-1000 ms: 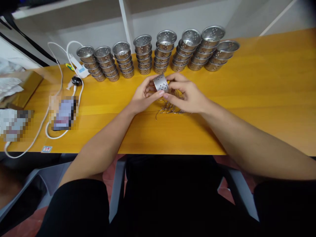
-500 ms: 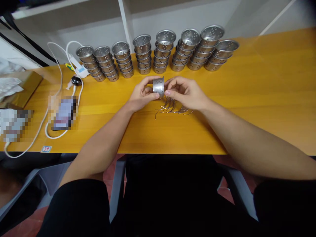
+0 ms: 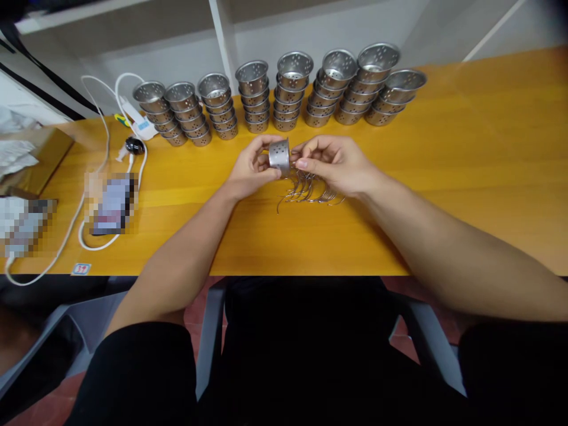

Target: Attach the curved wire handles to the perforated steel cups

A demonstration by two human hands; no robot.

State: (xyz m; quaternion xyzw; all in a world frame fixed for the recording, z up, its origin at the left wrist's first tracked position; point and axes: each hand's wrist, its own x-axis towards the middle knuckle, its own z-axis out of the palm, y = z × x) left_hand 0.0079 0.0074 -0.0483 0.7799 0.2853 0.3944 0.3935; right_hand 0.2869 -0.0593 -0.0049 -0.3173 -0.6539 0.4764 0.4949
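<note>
My left hand (image 3: 251, 168) grips a small perforated metal cup (image 3: 278, 157) from its left side, thumb below and fingers around the far side. The cup lies tipped sideways, its rim facing right. Close by the rim, my right hand (image 3: 335, 163) is closed in a pinch on what looks like a thin metal wire, mostly hidden by the fingertips. Under both hands, a loose pile of curved metal wires (image 3: 306, 190) lies on the yellow wooden table (image 3: 284, 242).
Several stacks of perforated metal cups (image 3: 295, 89) stand in a row along the back. At left are a phone (image 3: 114, 204), white cables (image 3: 106, 133), a power strip (image 3: 141, 121) and a cardboard box (image 3: 48, 157). A numbered label (image 3: 81, 270) marks the front edge.
The cup has shifted slightly left and turned a little in my left hand. A small gap has opened between its rim and my right fingertips.
</note>
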